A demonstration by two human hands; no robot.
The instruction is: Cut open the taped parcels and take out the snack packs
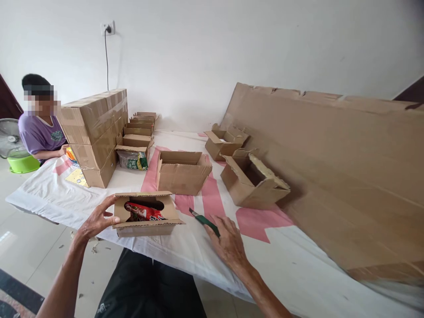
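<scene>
At the near edge of the table stands a small cardboard box [145,230] with its top flaps raised. Through an oval cut-out inside it a red printed packet [147,213] shows. My left hand [97,218] grips the box's left end, thumb on the near flap and fingers at the far side. To the right of the box, my right hand [227,240] is closed around a green utility knife [207,223], its blade pointing to the far left. The knife is low over the cloth and apart from the box; whether it touches the cloth I cannot tell.
Beyond are open cardboard boxes [182,176], [255,185] on the cloth-covered table. Taped cartons [96,137] are stacked at left, beside a row of open boxes and a green-printed bag [132,160]. A large cardboard sheet [331,176] leans at right. A person [43,128] sits behind the stack.
</scene>
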